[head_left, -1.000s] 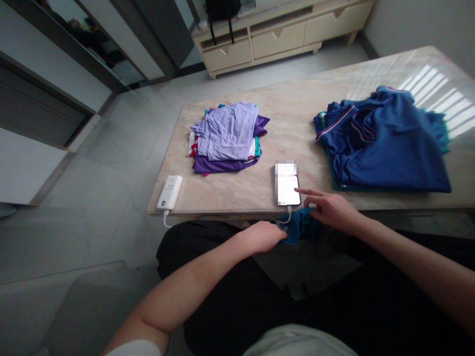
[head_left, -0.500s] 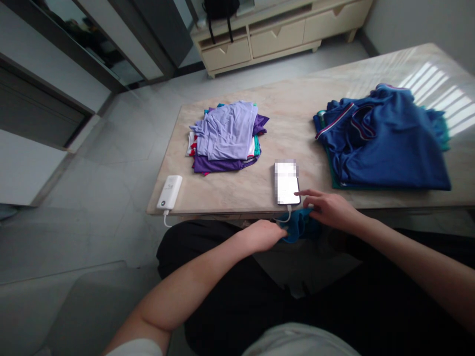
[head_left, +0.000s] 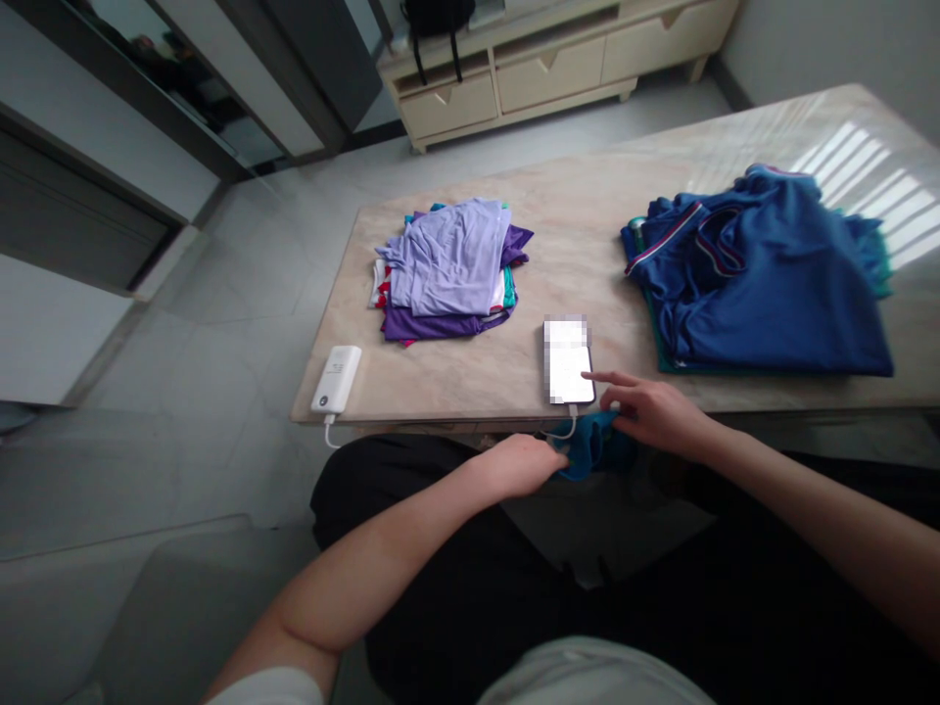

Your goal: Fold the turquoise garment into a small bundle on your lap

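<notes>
The right hand is at the near edge of the table. Its pointing finger sticks out and touches the lit screen of the phone. The other fingers of that hand are curled in, with the thumb on a small blue cloth. The cloth hangs just below the table edge, over the person's lap. The left hand holds the other end of the blue cloth, with its fingers closed around it.

The phone lies flat near the table edge. A white cord runs from its near end down past the edge. A white power bank lies at the left corner of the table. Behind the phone sits a stack of folded purple shirts. To the right lies a loose pile of blue clothes.
</notes>
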{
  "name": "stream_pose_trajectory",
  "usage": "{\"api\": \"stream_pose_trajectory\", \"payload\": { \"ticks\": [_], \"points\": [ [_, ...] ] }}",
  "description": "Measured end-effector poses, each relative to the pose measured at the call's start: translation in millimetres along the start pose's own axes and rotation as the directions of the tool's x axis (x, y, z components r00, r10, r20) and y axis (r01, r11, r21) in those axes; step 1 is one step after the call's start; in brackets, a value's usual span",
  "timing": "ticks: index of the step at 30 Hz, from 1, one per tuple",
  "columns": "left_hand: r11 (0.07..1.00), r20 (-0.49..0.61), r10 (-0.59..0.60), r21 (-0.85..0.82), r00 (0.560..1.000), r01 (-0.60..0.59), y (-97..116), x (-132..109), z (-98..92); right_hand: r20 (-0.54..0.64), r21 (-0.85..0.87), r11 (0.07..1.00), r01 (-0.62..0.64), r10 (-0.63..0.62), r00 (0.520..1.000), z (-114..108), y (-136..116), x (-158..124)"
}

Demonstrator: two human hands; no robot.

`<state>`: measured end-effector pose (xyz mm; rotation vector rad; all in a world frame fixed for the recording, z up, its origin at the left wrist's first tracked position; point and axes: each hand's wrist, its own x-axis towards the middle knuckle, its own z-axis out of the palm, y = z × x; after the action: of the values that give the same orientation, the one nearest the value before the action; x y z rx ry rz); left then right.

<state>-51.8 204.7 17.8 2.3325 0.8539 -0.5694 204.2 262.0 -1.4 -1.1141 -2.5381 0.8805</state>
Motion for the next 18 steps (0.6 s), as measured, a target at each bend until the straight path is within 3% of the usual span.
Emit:
{"api": "stream_pose_trajectory", "payload": {
  "ticks": [6, 9, 14, 18],
  "points": [
    [1.000, 0.004, -0.017, -0.011, 1.000, 0.017, 1, -1, 0.2, -0.020, -0.019, 0.999, -0.027, 0.027, 0.999, 1, 0, 0],
    [0.999, 0.046, -0.038, -0.018, 0.998, 0.039, 0, -2, 0.2, -0.021, 0.074, 0.997, -0.017, 0.018, 1.000, -5, 0, 1],
    [0.995, 0.107, -0.092, -0.026, 0.990, 0.095, 1, -5, -5.2, 0.125, 0.262, 0.953, -0.155, 0.125, 0.984, -26, 14, 0],
    [0.992, 0.136, -0.110, -0.037, 0.985, 0.116, 1, -6, -8.6, 0.244, 0.301, 0.937, -0.178, 0.105, 0.964, -46, 26, -6]
  ]
}}
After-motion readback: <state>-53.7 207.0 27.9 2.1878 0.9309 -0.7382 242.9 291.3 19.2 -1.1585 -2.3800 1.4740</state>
